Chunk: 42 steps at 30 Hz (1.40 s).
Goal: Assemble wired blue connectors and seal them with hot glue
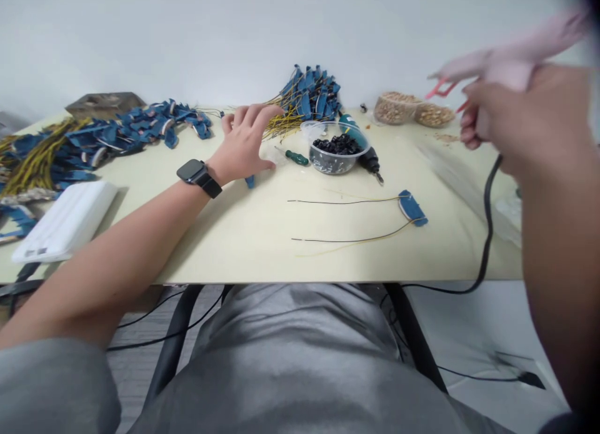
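Observation:
My right hand [520, 115] is wrapped round a pink glue gun [510, 55] raised at the upper right, its black cord hanging down. Palm down over the table, my left hand [246, 140] has its fingers spread and a black watch at the wrist. A small blue piece [250, 181] shows just under its thumb side. Right of centre lies a blue piece [412, 209] with two thin wires stretching left. A green-handled screwdriver [297, 157] rests beside a clear tub [335, 165] of small black parts.
Behind the tub is a dark green power tool [370, 162]. A heap of blue pieces [312, 93] with yellow wires stands at the back; another [112, 134] spreads left. A white power bank [65, 221] lies front left. Two containers [396, 109] of tan bits sit back right.

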### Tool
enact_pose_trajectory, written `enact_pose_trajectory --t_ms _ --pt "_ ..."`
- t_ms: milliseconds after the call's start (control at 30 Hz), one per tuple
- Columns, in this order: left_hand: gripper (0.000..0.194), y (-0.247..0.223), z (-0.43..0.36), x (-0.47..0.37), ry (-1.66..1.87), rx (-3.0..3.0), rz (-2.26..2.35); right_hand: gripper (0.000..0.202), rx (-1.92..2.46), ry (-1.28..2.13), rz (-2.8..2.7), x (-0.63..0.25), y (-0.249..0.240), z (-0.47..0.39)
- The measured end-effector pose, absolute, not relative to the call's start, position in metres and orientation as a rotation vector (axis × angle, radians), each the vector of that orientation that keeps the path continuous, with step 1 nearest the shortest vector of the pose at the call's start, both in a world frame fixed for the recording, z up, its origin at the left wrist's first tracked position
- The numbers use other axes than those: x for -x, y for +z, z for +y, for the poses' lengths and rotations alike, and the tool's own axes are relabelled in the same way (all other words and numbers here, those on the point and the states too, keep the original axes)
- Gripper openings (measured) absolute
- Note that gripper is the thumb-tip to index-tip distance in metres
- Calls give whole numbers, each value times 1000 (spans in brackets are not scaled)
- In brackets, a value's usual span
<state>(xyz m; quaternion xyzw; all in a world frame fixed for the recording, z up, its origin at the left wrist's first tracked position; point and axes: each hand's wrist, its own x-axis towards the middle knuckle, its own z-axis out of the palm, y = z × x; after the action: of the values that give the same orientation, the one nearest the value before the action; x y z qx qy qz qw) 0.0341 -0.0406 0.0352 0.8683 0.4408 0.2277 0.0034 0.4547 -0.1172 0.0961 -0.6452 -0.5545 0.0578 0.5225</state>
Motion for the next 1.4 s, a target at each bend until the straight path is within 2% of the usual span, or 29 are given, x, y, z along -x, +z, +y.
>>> enact_pose_trajectory --t_ms 167,333,433,567,733,867,1000,1067,1133,1233,1400 --pt "89 41 -43 -34 853 -2703 1324 17 1764 242 -1134 -478 47 -119" --pt "47 52 -43 -35 1200 -2444 1232 27 1909 323 -1266 -497 19 -125" --pt "35 57 -38 -34 1228 -2134 1094 37 1972 324 -1412 -501 14 -127" --pt "41 56 -30 -32 1099 -1828 1018 43 2030 331 -1451 -502 16 -129" --pt "47 55 -32 -32 982 -1871 927 48 2146 242 -1571 -503 29 -132" --pt "42 52 -44 -40 1000 -1750 810 35 2333 72 -1646 -501 41 -147" --pt "38 48 -53 -47 957 -1612 684 41 2518 -140 -1569 -502 48 -186" --pt "40 47 -55 -50 935 -1576 640 27 2538 -200 -1586 -497 50 -210" --pt "43 47 -57 -51 910 -1534 605 13 2455 -193 -1660 -483 52 -234" --pt "50 49 -60 -51 863 -1486 582 20 2209 -94 -1812 -441 61 -256" --pt "54 51 -65 -51 878 -1416 588 20 1541 -220 -2115 -362 98 -239"
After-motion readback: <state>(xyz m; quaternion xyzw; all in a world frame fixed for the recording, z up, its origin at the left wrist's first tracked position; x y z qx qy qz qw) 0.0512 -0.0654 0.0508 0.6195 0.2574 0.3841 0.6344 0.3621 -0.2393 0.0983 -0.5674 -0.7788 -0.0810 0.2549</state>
